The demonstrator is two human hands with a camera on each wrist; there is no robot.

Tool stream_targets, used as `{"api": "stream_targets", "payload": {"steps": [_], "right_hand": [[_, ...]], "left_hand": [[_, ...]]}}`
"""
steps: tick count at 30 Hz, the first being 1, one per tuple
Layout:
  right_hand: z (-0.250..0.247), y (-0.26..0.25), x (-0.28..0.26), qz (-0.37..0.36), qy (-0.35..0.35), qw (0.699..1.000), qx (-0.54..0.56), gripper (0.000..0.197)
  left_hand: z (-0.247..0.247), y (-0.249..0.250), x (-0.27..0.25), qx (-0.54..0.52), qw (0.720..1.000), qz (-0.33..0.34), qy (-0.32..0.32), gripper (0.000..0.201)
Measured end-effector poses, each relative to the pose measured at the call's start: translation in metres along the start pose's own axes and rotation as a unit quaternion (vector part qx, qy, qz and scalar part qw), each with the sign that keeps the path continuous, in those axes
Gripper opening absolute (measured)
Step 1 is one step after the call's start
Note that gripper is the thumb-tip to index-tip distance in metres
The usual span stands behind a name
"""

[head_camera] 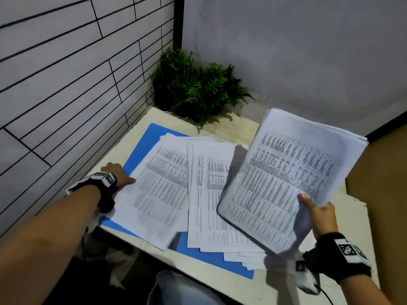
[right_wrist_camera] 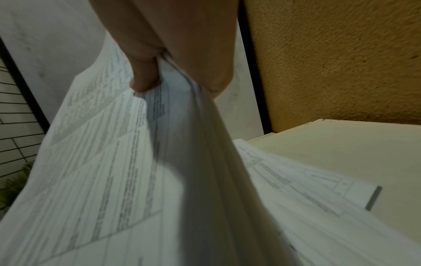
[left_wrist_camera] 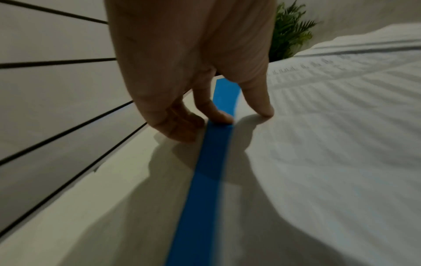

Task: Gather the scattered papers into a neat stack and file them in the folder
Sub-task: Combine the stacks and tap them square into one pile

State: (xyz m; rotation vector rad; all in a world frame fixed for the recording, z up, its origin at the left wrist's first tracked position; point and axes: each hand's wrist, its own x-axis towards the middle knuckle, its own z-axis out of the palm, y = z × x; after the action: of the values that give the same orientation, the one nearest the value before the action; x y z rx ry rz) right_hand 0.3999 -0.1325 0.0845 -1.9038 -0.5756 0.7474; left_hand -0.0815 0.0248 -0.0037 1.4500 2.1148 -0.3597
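My right hand pinches a bundle of printed sheets by its lower right corner and holds it tilted above the table; the right wrist view shows the thumb on top of that bundle. Several more printed papers lie fanned out over an open blue folder. My left hand rests at the folder's left edge, thumb on the leftmost sheet. In the left wrist view its fingertips touch the table and the folder's blue strip, holding nothing.
A small cream table stands in a corner, tiled wall on the left, plain wall behind. A green potted fern sits at the table's far corner. Brown floor lies to the right. More loose sheets lie under the lifted bundle.
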Motion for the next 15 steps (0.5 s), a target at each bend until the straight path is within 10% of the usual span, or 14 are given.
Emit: {"api": "stream_targets", "payload": {"steps": [7,15], "right_hand": [[0.005,-0.004,-0.012,0.003,0.005,1.000,-0.004,0.013],[-0.009,-0.008,-0.016,-0.001,0.032,0.999,0.006,0.017]], "left_hand": [[0.022,0.024,-0.037,-0.107,0.993,0.048,0.023,0.048],[0.033,0.053,-0.043,-0.349,0.923,0.004,-0.163,0.114]]}}
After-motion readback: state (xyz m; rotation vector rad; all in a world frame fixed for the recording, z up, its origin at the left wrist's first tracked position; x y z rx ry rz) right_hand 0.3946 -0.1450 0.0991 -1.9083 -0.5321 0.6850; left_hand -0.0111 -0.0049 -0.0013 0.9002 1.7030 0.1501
